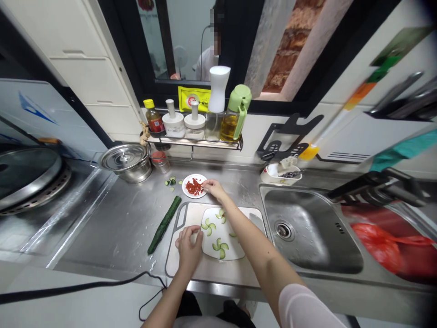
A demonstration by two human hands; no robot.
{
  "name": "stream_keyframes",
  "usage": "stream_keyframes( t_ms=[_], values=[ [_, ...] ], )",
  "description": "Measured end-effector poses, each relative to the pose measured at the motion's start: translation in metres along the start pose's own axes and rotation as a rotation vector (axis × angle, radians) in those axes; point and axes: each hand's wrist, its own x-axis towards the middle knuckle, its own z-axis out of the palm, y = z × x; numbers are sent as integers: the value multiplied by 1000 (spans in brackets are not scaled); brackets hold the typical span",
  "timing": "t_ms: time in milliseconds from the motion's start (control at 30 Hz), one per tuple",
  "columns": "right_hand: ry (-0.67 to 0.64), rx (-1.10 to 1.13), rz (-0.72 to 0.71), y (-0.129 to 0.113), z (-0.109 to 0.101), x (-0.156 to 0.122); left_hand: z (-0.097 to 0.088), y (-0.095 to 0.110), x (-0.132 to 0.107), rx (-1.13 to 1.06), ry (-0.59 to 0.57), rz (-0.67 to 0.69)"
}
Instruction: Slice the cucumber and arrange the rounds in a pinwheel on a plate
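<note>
My right hand [213, 189] reaches to the right rim of a small white plate [184, 187] of small red pieces that look like goji berries [194, 187]. Its fingertips are pinched together; what is between them is too small to make out. My left hand [190, 246] hovers at the left edge of a white square plate [208, 249], fingers loosely bent and thumb apart, with nothing visible in it. Green cucumber slices [220, 248] lie on this plate in pinwheel shapes, partly hidden by my right forearm. The plate rests on a cutting board [172, 255].
A whole cucumber [164, 225] lies left of the board, with cucumber scraps [172, 181] behind it. A lidded steel pot [133, 168] and a red-lidded jar [160, 162] stand at the back left. The sink [314, 228] is on the right. A condiment shelf [194, 142] hangs above.
</note>
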Motion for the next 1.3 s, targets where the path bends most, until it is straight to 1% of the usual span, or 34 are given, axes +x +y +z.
stream_keyframes(
  t_ms=[67, 133, 200, 300, 333, 400, 500, 567, 667, 800, 900, 1000, 1067, 1300],
  values=[
    [-42, 269, 76, -2, -7, -6, 3, 4, 3, -27, -6, 12],
    [-52, 434, 146, -4, -13, -11, 7, 7, 7, -72, -9, 21],
    [-56, 515, 173, -8, -19, -16, 10, 8, 11, -122, -5, 21],
    [-94, 540, 145, -16, -24, -26, 14, 10, 18, -185, -1, 10],
    [-107, 513, 115, -19, -25, -31, 14, 11, 20, -204, -2, 6],
    [-117, 391, 5, -24, -29, -46, 14, 14, 25, -244, 0, 2],
    [-89, 32, -246, -29, -37, -78, 12, 22, 34, -281, 16, 5],
    [-82, -239, -353, -32, -46, -102, 10, 27, 40, -268, 18, 13],
    [-101, -464, -416, -35, -59, -135, 9, 35, 45, -190, -35, 43],
    [-146, -652, -418, -34, -70, -163, 14, 43, 41, -42, -147, 125],
    [-139, -699, -405, -29, -76, -176, 21, 46, 32, 15, -203, 156],
    [-97, -676, -402, -21, -80, -187, 30, 47, 25, -7, -247, 153],
    [-58, -630, -389, -15, -83, -193, 37, 46, 22, -72, -275, 126],
    [125, -435, -325, 8, -91, -212, 59, 43, 17, -449, -389, -63]
  ],
)
